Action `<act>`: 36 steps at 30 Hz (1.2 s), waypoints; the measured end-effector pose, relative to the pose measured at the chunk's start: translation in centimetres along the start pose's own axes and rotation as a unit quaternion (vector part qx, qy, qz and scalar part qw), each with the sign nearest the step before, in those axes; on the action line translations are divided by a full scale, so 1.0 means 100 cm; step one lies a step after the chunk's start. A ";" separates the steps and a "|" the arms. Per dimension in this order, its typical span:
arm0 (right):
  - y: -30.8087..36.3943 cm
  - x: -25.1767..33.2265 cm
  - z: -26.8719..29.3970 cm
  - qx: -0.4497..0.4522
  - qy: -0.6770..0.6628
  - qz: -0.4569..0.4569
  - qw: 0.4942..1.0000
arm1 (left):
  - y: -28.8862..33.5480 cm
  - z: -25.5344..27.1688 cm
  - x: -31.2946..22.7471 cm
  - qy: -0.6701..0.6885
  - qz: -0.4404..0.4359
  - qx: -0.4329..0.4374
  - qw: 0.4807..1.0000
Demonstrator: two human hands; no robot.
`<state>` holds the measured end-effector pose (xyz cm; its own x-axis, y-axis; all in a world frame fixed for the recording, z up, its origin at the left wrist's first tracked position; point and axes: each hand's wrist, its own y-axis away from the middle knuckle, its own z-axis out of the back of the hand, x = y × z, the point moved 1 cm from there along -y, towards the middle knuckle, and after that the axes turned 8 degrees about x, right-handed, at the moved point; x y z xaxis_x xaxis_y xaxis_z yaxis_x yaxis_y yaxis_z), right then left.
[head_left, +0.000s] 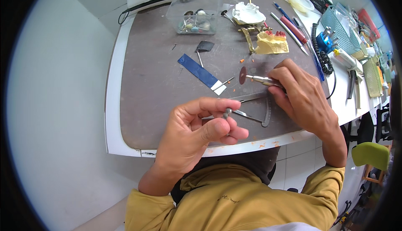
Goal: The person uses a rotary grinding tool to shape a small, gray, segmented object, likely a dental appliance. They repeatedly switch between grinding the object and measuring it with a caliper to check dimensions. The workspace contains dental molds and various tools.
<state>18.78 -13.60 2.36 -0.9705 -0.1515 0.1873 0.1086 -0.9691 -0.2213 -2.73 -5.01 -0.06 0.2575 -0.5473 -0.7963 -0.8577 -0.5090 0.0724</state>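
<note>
My left hand [188, 126] pinches a small grey metal piece [227, 113], like a dental casting, between thumb and fingers above the table's front edge. In my right hand [303, 93] is a rotary handpiece [268, 81], gripped like a pen and pointing left. At its tip sits a thin reddish-brown disc [243, 75], apart from the metal piece. Beneath and between the hands lies a metal caliper [266, 113] with a curved scale, partly hidden by my left fingers. A blue strip with a white end [197, 70] rests beyond my left hand, a thin metal rod [225, 83] across its white end.
Farther back on the brown mat [146, 84] stand a clear box [171, 15] of small tool bits, a yellow dental model [272, 44] with red parts, a brass articulator [248, 42] and a white plaster cast [248, 13]. Pens, a coiled black cord [322, 61] and baskets [341, 28] line the right.
</note>
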 end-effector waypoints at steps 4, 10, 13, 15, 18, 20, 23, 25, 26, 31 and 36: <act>0.000 0.000 0.011 -0.025 -0.069 0.011 0.997 | -0.004 -0.001 0.003 -0.053 -0.017 0.029 0.998; -0.007 0.009 0.020 -0.029 -0.128 0.041 0.991 | -0.009 -0.009 0.011 -0.106 -0.113 0.016 0.988; -0.008 0.014 0.020 -0.028 -0.145 0.036 0.988 | -0.013 -0.014 0.015 -0.090 -0.140 0.005 0.986; -0.010 0.016 0.017 -0.027 -0.146 0.043 0.988 | -0.015 -0.016 0.020 -0.083 -0.150 -0.002 0.985; -0.012 0.016 0.010 -0.029 -0.155 0.026 0.987 | -0.016 -0.015 0.026 -0.065 -0.170 -0.014 0.983; -0.012 0.016 0.007 -0.037 -0.160 0.016 0.986 | -0.015 -0.016 0.027 -0.006 -0.156 -0.038 0.987; -0.014 0.019 0.007 -0.045 -0.152 0.015 0.987 | -0.015 -0.015 0.028 -0.034 -0.190 -0.024 0.981; -0.015 0.022 0.008 -0.062 -0.142 0.015 0.988 | -0.017 -0.016 0.030 -0.019 -0.197 -0.050 0.979; -0.014 0.022 0.008 -0.062 -0.140 0.017 0.988 | -0.017 -0.015 0.031 -0.011 -0.199 -0.062 0.978; -0.014 0.027 0.013 -0.042 -0.122 0.013 0.992 | -0.017 -0.012 0.032 0.038 -0.225 -0.045 0.973; -0.015 0.025 0.007 -0.041 -0.115 0.006 0.993 | -0.017 -0.009 0.035 0.029 -0.227 -0.040 0.973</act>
<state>16.37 -12.66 3.80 -0.8935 -0.2130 0.3953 0.0934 -0.9492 -0.3004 0.02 -6.68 -2.42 0.6284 -0.2888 -0.7223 -0.6124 -0.7562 -0.2305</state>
